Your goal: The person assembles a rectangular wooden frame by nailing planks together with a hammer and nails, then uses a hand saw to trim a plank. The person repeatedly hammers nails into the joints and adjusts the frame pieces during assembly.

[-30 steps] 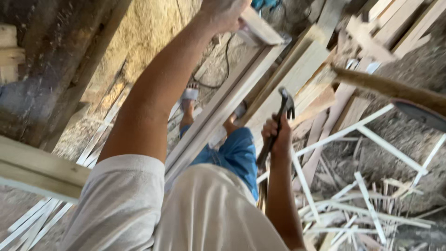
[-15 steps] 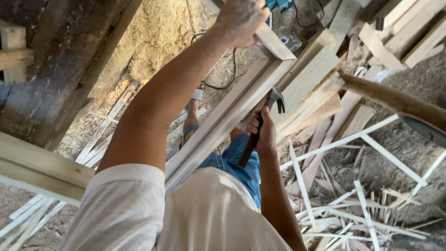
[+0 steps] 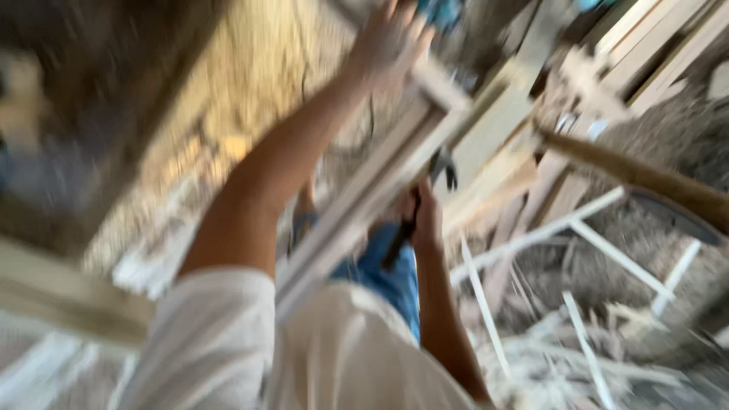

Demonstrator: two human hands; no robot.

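My right grip [image 3: 425, 220]: clamped on the hammer [image 3: 418, 209], now lowered beneath the wooden frame [image 3: 380, 182]. My left grip [image 3: 391, 38]: fingers spread on the frame's far end, steadying. Scrap slats [image 3: 585, 250] beyond, on the floor.

Heavy motion blur smears the whole view; no edge is sharp, even at the fingers [image 3: 395, 23]. Warm daylight brightens the patch just left of them. Farther left lies dim shadow. Pale strips below and right of them look washed out.
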